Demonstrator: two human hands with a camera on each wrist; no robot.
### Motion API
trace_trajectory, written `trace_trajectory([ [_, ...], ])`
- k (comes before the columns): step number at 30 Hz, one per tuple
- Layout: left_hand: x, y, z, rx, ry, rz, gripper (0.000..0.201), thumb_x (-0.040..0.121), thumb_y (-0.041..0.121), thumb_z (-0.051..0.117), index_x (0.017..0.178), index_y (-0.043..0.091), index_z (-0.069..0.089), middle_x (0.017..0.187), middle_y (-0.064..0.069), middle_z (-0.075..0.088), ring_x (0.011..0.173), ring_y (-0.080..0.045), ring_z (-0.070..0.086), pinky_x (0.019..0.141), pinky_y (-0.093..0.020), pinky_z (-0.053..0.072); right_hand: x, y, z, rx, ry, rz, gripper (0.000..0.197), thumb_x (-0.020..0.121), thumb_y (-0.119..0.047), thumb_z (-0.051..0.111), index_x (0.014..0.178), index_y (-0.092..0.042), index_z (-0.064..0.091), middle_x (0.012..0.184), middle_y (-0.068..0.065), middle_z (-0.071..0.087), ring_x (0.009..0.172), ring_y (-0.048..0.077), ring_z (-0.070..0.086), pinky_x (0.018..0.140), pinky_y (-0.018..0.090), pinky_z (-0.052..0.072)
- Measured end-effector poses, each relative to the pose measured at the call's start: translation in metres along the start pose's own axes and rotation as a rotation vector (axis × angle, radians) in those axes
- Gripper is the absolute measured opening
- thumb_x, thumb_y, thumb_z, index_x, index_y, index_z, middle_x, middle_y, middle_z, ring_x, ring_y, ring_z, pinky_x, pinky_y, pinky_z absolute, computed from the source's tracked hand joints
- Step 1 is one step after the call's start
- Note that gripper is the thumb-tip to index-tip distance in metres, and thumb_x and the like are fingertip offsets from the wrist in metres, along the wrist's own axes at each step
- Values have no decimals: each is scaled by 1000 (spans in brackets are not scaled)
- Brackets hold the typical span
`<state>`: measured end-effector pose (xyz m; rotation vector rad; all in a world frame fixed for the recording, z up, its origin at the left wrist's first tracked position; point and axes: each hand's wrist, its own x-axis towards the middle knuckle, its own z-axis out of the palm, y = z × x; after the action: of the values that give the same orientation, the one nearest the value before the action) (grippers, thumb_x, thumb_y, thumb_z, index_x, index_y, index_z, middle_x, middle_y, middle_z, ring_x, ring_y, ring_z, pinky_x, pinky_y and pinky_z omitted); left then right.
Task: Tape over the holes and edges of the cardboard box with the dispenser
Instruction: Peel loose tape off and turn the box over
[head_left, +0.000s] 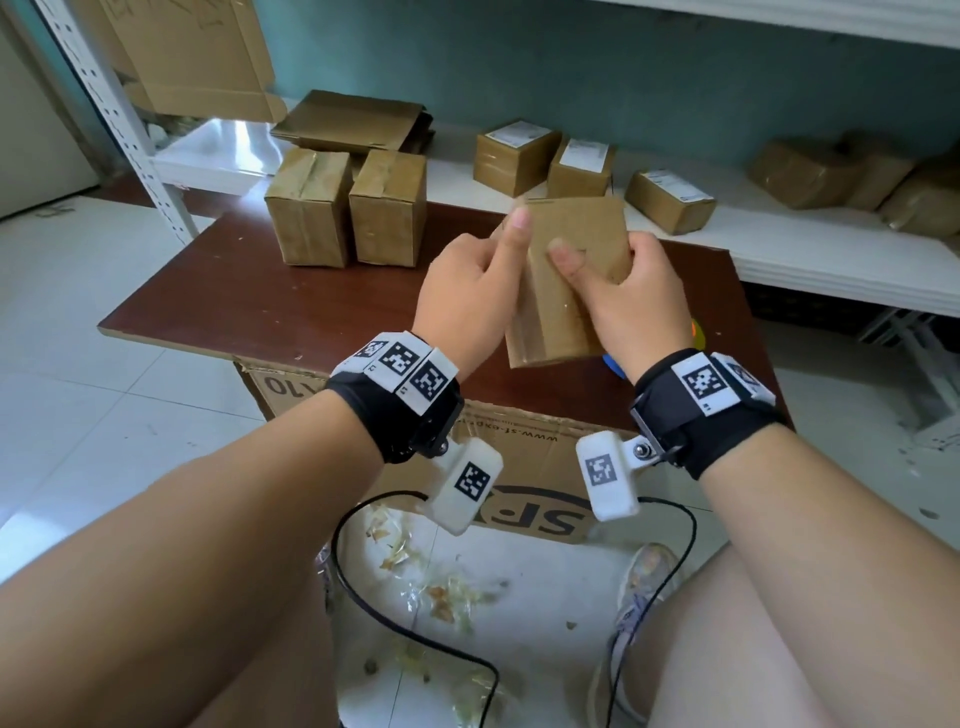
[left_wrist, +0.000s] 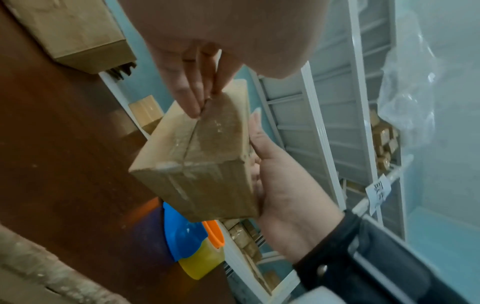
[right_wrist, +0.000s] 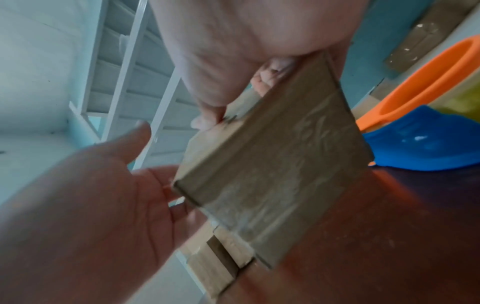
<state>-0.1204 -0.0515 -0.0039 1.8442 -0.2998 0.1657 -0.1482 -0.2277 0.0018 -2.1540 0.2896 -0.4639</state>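
Glossy tape already covers the cardboard box (head_left: 566, 280), held above the desk (head_left: 249, 296) in the grip of left hand (head_left: 467, 301) and right hand (head_left: 631, 296); we judge taping nearly complete, the dispenser (left_wrist: 192, 240) lying idle.

The box (head_left: 566, 291) is plain brown, the table (head_left: 270, 301) dark reddish-brown. The tape dispenser (left_wrist: 192, 240) is blue, orange and yellow. The wristbands (head_left: 395, 410) are black with black-and-white checkered tags.

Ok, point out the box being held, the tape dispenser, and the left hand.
cardboard box (head_left: 558, 306), head view, on its taped front face.
tape dispenser (left_wrist: 185, 232), left wrist view, on its blue body.
left hand (head_left: 467, 301), head view, on the back of the hand.
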Motion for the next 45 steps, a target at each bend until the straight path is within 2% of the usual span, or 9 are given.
trace_trajectory([
  [4, 0, 2, -5, 79, -45, 63, 96, 99, 78, 29, 82, -13, 58, 81, -33, 63, 77, -46, 65, 73, -62, 60, 11, 0, -13, -40, 128, -35, 57, 105, -63, 48, 86, -12, 65, 76, -5, 64, 71, 15, 58, 70, 38, 47],
  [8, -1, 3, -4, 43, -49, 54, 83, 99, 76, 36, 77, -1, 59, 87, -34, 65, 79, -44, 67, 74, -55, 63, 6, -1, -13, -55, 10, -27, 65, 83, -87, 59, 104, -27, 74, 91, -14, 75, 84, 6, 69, 72, 34, 54],
  [13, 3, 1, -7, 68, 13, 68, 72, 108, 65, 38, 66, 7, 38, 62, -10, 36, 55, -17, 35, 58, -35, 31, 6, -5, -11, 4, 66, -90, 61, 103, -64, 50, 89, -8, 69, 81, 11, 68, 71, 19, 60, 69, 41, 50],
  [19, 10, -9, -2, -167, 104, -226, 61, 105, 67, 45, 69, 18, 51, 60, 8, 52, 60, -11, 50, 68, -34, 44, -5, -8, 2, -123, -42, -221, 41, 97, -61, 62, 125, -32, 71, 109, -18, 78, 101, 4, 72, 88, 38, 61],
  [23, 11, -4, -7, -111, 107, -197, 61, 105, 66, 47, 65, 23, 32, 61, 9, 34, 59, -13, 35, 63, -33, 31, -5, -13, -1, -51, 15, -158, 41, 111, -48, 45, 81, -27, 64, 68, -22, 60, 68, 1, 53, 71, 31, 42],
  [27, 10, -11, -6, -102, 53, -221, 53, 95, 70, 62, 73, 22, 58, 68, 13, 60, 62, -6, 58, 67, -29, 51, -16, -20, -3, -213, -81, -270, 46, 104, -56, 56, 146, -38, 62, 127, -17, 74, 116, 9, 67, 96, 37, 57],
  [30, 10, -16, -4, -48, 62, -165, 57, 83, 74, 74, 99, 20, 74, 94, 8, 78, 83, -5, 74, 77, -31, 63, -19, -23, -2, -177, -13, -282, 42, 111, -39, 42, 142, -25, 66, 121, -2, 77, 110, 24, 69, 93, 48, 58],
  [36, 15, -14, -8, 36, 173, -119, 63, 106, 61, 50, 62, 18, 39, 57, 5, 41, 54, -15, 38, 59, -33, 31, -17, -24, -7, -191, -22, -225, 58, 101, -68, 38, 144, -37, 62, 120, -14, 76, 111, 13, 69, 93, 45, 59],
  [45, 14, -12, -5, -30, 190, -95, 56, 96, 62, 68, 66, 16, 58, 61, 8, 60, 53, -8, 56, 55, -27, 45, -14, -18, -5, 59, 2, -256, 65, 91, -64, 67, 144, -26, 65, 123, -22, 73, 119, 1, 68, 102, 38, 58],
])
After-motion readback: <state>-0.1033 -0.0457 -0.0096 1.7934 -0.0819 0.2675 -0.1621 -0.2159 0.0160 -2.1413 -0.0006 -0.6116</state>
